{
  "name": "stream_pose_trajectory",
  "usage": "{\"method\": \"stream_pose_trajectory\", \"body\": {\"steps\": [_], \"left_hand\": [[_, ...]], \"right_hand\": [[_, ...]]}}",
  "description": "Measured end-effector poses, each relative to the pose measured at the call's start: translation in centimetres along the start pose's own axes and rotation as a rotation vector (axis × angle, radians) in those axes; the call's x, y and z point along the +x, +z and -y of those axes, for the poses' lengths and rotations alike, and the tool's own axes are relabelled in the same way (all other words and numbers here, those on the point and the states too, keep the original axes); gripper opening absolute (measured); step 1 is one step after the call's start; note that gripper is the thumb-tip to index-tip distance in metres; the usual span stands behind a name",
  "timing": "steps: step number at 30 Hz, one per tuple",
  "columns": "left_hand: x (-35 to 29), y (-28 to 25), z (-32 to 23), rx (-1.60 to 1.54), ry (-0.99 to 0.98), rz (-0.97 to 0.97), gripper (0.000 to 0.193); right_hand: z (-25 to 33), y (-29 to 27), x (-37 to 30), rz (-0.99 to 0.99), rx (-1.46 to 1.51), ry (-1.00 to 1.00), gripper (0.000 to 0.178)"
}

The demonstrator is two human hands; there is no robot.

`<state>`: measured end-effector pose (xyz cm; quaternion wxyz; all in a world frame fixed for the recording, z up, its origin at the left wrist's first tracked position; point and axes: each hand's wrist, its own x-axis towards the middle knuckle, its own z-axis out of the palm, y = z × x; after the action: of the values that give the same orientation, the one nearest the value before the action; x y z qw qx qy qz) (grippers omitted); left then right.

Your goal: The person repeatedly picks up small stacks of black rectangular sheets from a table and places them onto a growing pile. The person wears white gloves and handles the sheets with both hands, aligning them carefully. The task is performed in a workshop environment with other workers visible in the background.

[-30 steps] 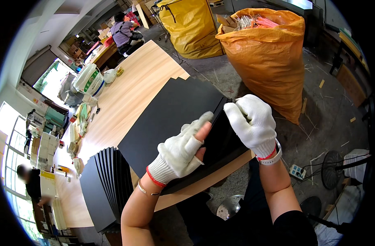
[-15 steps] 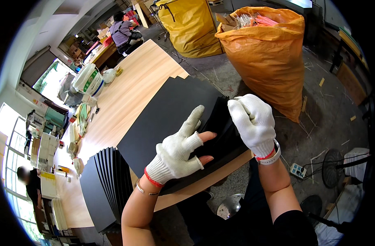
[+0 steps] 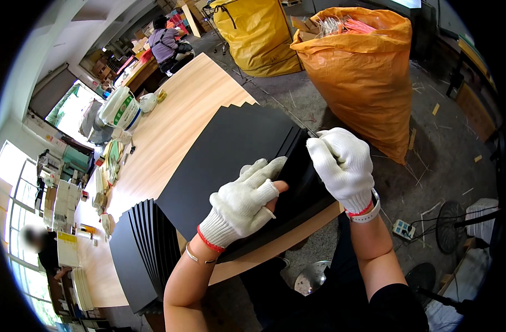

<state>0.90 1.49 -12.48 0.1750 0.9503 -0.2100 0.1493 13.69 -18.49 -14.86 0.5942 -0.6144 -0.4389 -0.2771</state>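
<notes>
A fanned stack of black sheets (image 3: 222, 144) lies on the wood-grain table in front of me. My left hand (image 3: 243, 200), in a white knit glove with a red cuff and a bared fingertip showing, rests on the sheets with its fingers stretched toward their stepped right edges. At the stack's right edge my right hand (image 3: 342, 166), gloved too, is closed with its fingers curled. A thin dark tip shows by its fingertips, but what it grips is mostly hidden. A second fanned stack of black sheets (image 3: 132, 252) sits left of my left forearm.
The table (image 3: 181, 99) stretches away to the far left, carrying a white bucket (image 3: 119, 108) and gloves (image 3: 104, 191). Beyond its right edge stand an orange sack (image 3: 358, 83) and a yellow sack (image 3: 258, 39). A power strip (image 3: 402, 229) and a fan (image 3: 448, 227) are at right. Two people are farther off.
My left hand has lowered its raised finger and flattened onto the sheets, its fingers now nearer the stepped edges. Those edges look more evenly spread. My right hand has barely moved.
</notes>
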Motion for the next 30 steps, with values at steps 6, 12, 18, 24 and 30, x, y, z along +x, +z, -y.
{"method": "stream_pose_trajectory", "body": {"steps": [6,12,18,24,30], "left_hand": [[0.0,0.1,-0.5,0.044,-0.038,0.018,0.024],[0.2,-0.9,-0.7,-0.079,-0.067,0.041,0.038],[-0.3,-0.8,-0.3,-0.117,-0.091,0.027,0.050],[0.0,-1.0,-0.6,-0.095,-0.059,0.013,0.042],[-0.3,-0.3,0.6,-0.151,0.012,0.032,0.044]], "right_hand": [[-0.2,-0.1,-0.3,-0.011,0.015,0.022,0.015],[0.5,0.2,-0.1,-0.024,0.044,0.169,0.014],[0.6,0.1,-0.4,-0.022,0.064,0.182,0.013],[1.0,-0.3,0.2,0.061,-0.012,0.146,0.017],[0.3,-0.1,-0.2,0.048,0.015,0.161,0.017]]}}
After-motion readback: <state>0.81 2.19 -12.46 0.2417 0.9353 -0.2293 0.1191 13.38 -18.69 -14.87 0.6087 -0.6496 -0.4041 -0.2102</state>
